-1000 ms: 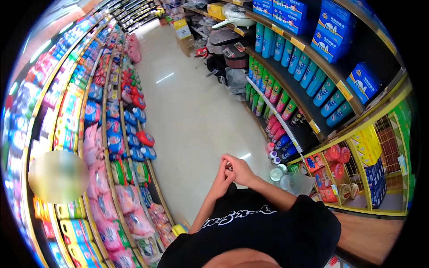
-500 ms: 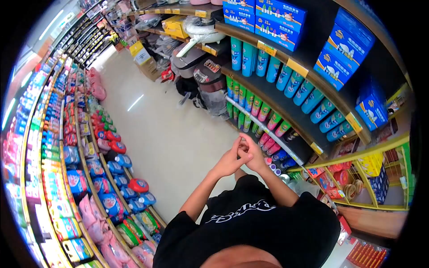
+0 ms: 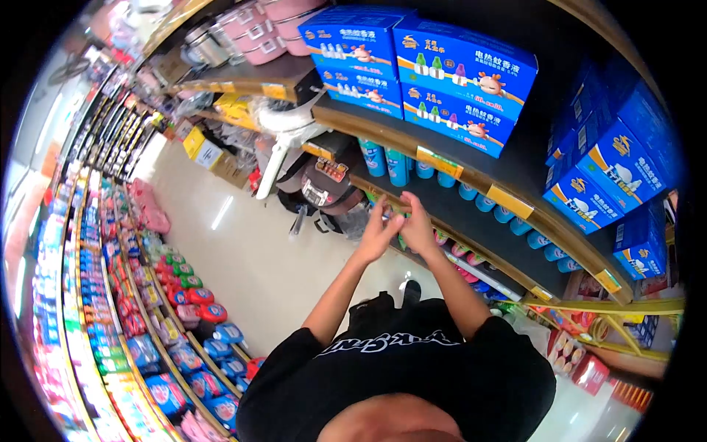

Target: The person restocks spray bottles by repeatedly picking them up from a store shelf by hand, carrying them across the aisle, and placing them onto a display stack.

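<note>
My left hand and my right hand are raised in front of my chest, close to each other near the middle of the view. Fingers of both hands are apart and bent, and nothing shows between them. Just beyond them are blue spray cans on a shelf. Above, blue boxes are stacked on the upper shelf. A white pan sticks out over the shelf edge to the left of my hands.
Long shelves of bagged and bottled goods run along the left. Pale floor lies between the two sides. Pink containers stand at the upper left of the right-hand shelf. A yellow rack is at the lower right.
The view has turned toward the right-hand shelves and come nearer to them. My hands, earlier touching at the fingertips, have opened and moved a little apart.
</note>
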Demonstrator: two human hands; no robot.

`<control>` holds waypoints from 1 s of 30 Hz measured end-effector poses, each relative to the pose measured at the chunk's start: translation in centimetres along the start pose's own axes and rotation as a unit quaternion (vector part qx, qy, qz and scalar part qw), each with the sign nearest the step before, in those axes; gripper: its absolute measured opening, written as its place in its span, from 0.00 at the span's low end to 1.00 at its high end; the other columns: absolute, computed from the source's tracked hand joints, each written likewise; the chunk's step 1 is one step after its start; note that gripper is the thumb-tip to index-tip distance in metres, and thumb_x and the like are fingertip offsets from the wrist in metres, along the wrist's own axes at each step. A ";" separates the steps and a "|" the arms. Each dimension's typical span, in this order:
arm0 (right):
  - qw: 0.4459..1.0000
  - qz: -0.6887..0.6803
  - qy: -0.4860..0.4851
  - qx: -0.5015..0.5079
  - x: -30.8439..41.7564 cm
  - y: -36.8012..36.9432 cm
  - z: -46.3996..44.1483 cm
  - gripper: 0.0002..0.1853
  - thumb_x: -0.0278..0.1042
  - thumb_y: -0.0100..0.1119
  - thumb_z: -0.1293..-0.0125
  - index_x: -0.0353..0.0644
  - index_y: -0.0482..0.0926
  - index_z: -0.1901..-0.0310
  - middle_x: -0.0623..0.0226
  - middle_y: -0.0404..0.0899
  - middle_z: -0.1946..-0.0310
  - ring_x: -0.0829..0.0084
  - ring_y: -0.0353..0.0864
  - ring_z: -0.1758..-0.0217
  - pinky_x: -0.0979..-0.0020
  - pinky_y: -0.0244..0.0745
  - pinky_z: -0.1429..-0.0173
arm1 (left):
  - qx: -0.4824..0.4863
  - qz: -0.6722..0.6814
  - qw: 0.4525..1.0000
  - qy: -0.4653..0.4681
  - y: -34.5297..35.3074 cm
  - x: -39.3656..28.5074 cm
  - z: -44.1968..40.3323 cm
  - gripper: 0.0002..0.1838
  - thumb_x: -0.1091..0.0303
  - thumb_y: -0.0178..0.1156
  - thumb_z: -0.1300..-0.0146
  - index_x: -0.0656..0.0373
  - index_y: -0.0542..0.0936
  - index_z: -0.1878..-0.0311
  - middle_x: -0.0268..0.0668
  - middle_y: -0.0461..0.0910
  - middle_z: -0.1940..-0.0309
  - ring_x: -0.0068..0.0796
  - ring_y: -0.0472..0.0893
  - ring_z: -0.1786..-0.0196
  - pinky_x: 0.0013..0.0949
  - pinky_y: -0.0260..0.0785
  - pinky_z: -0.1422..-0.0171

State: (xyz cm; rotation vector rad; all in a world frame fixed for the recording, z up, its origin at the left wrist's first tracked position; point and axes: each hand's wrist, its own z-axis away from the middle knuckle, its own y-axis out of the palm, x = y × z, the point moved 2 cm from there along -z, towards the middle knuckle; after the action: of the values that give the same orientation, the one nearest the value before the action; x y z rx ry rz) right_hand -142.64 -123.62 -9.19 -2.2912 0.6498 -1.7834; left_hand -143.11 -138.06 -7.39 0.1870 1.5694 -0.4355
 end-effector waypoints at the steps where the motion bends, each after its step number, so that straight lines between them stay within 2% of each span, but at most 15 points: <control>1: 0.997 -0.029 0.073 0.002 0.3 -0.1 -1.6 0.34 0.32 0.69 0.37 0.34 0.67 0.31 0.47 0.76 0.36 0.53 0.81 0.38 0.61 0.81 0.44 | -0.017 0.007 1.000 0.008 -0.6 -0.3 -2.1 0.52 0.45 0.62 0.30 0.71 0.45 0.20 0.58 0.57 0.24 0.45 0.60 0.22 0.44 0.57 0.22; 4: 0.993 0.000 0.090 -0.071 -1.0 1.0 -6.4 0.34 0.31 0.69 0.38 0.34 0.67 0.32 0.48 0.77 0.37 0.54 0.81 0.38 0.59 0.81 0.43 | -0.016 0.044 0.999 0.020 -2.2 -1.1 -7.7 0.49 0.49 0.61 0.28 0.69 0.45 0.20 0.55 0.54 0.22 0.43 0.57 0.21 0.40 0.53 0.21; 5: 0.992 -0.052 0.047 -0.108 -1.4 1.5 -8.2 0.29 0.35 0.68 0.37 0.35 0.73 0.36 0.46 0.78 0.39 0.50 0.81 0.40 0.55 0.80 0.44 | -0.007 0.062 0.997 0.040 -2.7 -0.3 -9.5 0.48 0.51 0.60 0.27 0.68 0.45 0.20 0.55 0.53 0.22 0.43 0.56 0.21 0.40 0.52 0.20; 8: 0.991 0.019 0.091 -0.096 0.1 1.5 -10.7 0.24 0.39 0.65 0.35 0.38 0.78 0.39 0.46 0.80 0.43 0.46 0.80 0.42 0.53 0.78 0.45 | 0.028 0.102 0.988 0.113 -3.2 0.9 -12.9 0.43 0.58 0.59 0.25 0.67 0.46 0.20 0.51 0.52 0.22 0.41 0.54 0.21 0.40 0.47 0.19; 9: 0.985 0.047 0.134 -0.098 0.7 1.8 -11.0 0.19 0.42 0.63 0.35 0.41 0.83 0.46 0.47 0.83 0.49 0.43 0.80 0.44 0.52 0.75 0.45 | 0.030 0.095 0.988 0.122 -3.3 1.5 -13.4 0.42 0.59 0.59 0.26 0.67 0.48 0.21 0.51 0.53 0.22 0.41 0.55 0.21 0.41 0.47 0.19; 10: 0.973 0.105 0.027 -0.205 -0.9 3.2 -11.4 0.18 0.40 0.63 0.37 0.41 0.83 0.48 0.48 0.84 0.52 0.46 0.81 0.47 0.52 0.74 0.45 | 0.037 0.091 0.986 0.137 -3.2 1.5 -14.5 0.41 0.60 0.59 0.26 0.67 0.49 0.21 0.50 0.55 0.23 0.41 0.56 0.22 0.41 0.47 0.19; 12: 0.984 0.078 0.069 -0.145 -1.7 3.6 -12.5 0.18 0.45 0.62 0.37 0.42 0.82 0.51 0.47 0.83 0.52 0.43 0.80 0.46 0.51 0.74 0.43 | 0.060 0.170 0.981 0.068 -3.0 -0.1 -14.7 0.37 0.60 0.61 0.28 0.67 0.56 0.25 0.49 0.60 0.27 0.41 0.60 0.26 0.43 0.46 0.19; 14: 0.977 0.119 0.092 -0.151 -1.8 4.3 -12.7 0.18 0.44 0.64 0.39 0.40 0.82 0.53 0.48 0.83 0.52 0.43 0.80 0.47 0.52 0.74 0.44 | 0.054 0.042 0.986 0.154 -3.0 1.8 -15.4 0.38 0.58 0.61 0.28 0.67 0.56 0.25 0.51 0.58 0.27 0.43 0.57 0.24 0.46 0.46 0.20; 15: 0.974 0.138 0.102 -0.150 -1.8 4.6 -12.8 0.18 0.43 0.64 0.40 0.39 0.82 0.55 0.48 0.83 0.52 0.43 0.80 0.47 0.52 0.74 0.44 | 0.054 0.039 0.984 0.166 -3.0 2.5 -15.3 0.38 0.58 0.61 0.28 0.67 0.55 0.24 0.51 0.57 0.26 0.44 0.55 0.23 0.47 0.45 0.19; 18: 0.955 0.036 0.031 -0.294 0.8 4.3 -11.1 0.25 0.43 0.68 0.44 0.36 0.79 0.49 0.47 0.82 0.52 0.43 0.81 0.49 0.53 0.75 0.44 | 0.063 0.059 0.978 0.191 -2.5 3.6 -13.8 0.40 0.57 0.61 0.28 0.67 0.53 0.24 0.52 0.52 0.25 0.47 0.51 0.21 0.50 0.44 0.19; 21: 0.908 -0.018 0.210 -0.361 2.2 4.1 -7.9 0.34 0.44 0.72 0.49 0.33 0.75 0.42 0.47 0.82 0.51 0.48 0.82 0.49 0.57 0.76 0.43 | 0.107 0.091 0.974 0.176 -1.6 3.0 -10.9 0.44 0.55 0.60 0.29 0.68 0.48 0.23 0.55 0.45 0.23 0.53 0.49 0.21 0.52 0.41 0.18; 24: 0.872 -0.066 0.174 -0.453 2.8 4.1 -4.4 0.40 0.43 0.74 0.51 0.34 0.71 0.37 0.46 0.82 0.49 0.54 0.83 0.46 0.59 0.76 0.39 | 0.121 0.000 0.956 0.269 -0.4 2.6 -8.3 0.44 0.54 0.60 0.29 0.68 0.47 0.23 0.57 0.44 0.23 0.56 0.50 0.21 0.53 0.40 0.18; 25: 0.856 -0.032 0.195 -0.477 3.5 3.6 -3.2 0.39 0.42 0.76 0.51 0.35 0.73 0.39 0.50 0.83 0.50 0.60 0.84 0.45 0.63 0.76 0.39 | 0.133 0.025 0.957 0.257 0.3 2.4 -7.3 0.45 0.53 0.60 0.30 0.70 0.48 0.23 0.59 0.45 0.23 0.58 0.50 0.21 0.55 0.41 0.19; 28: 0.843 -0.065 0.204 -0.493 4.4 1.5 1.8 0.39 0.42 0.77 0.52 0.36 0.73 0.38 0.54 0.83 0.50 0.63 0.84 0.47 0.64 0.78 0.41 | 0.186 0.020 0.935 0.301 2.5 1.5 -3.6 0.44 0.53 0.59 0.29 0.69 0.48 0.23 0.55 0.46 0.23 0.51 0.51 0.22 0.52 0.43 0.20; 30: 0.811 -0.071 0.200 -0.546 5.9 -0.2 5.3 0.39 0.42 0.78 0.53 0.37 0.74 0.38 0.56 0.84 0.51 0.65 0.85 0.48 0.64 0.78 0.43 | 0.218 -0.007 0.912 0.348 4.7 0.4 -0.9 0.47 0.51 0.60 0.31 0.71 0.48 0.24 0.57 0.46 0.23 0.53 0.53 0.23 0.54 0.44 0.20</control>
State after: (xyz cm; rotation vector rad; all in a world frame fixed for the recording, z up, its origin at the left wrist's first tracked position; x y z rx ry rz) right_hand -136.38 -126.74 -5.37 -2.5352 2.0925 -2.3606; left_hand -142.16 -133.54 -8.50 0.7418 2.1509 -0.7883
